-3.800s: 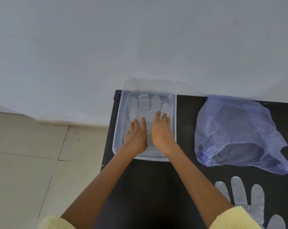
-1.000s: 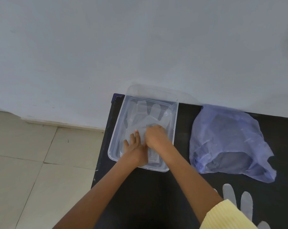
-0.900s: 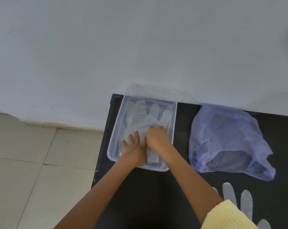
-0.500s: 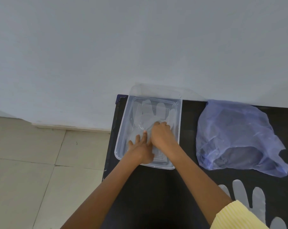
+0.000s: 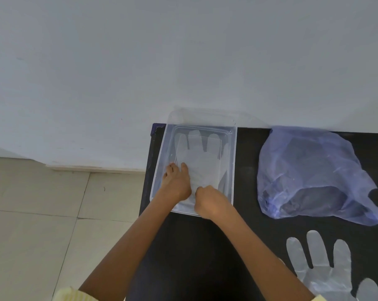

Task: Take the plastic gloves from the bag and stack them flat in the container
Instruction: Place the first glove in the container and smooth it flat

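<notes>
A clear plastic container point(image 5: 233, 161) sits at the far left corner of the black table. Translucent plastic gloves point(image 5: 202, 161) lie flat inside it, fingers pointing to the wall. My left hand point(image 5: 176, 183) rests palm-down on the left side of the glove stack, fingers spread. At the container's near edge my right hand point(image 5: 209, 199) is curled, pinching the cuff end of the top glove. A crumpled bluish plastic bag point(image 5: 309, 170) lies to the right of the container. One more translucent glove point(image 5: 322, 270) lies flat on the table at the near right.
The black table point(image 5: 194, 246) ends just left of the container, with tiled floor point(image 5: 32, 224) below. A white wall point(image 5: 183, 61) stands directly behind the container and bag. Yellow sleeve cuffs show at the bottom edge.
My right hand has drawn back from the middle of the gloves to the container's near edge and curled. My left hand has slid slightly left and forward.
</notes>
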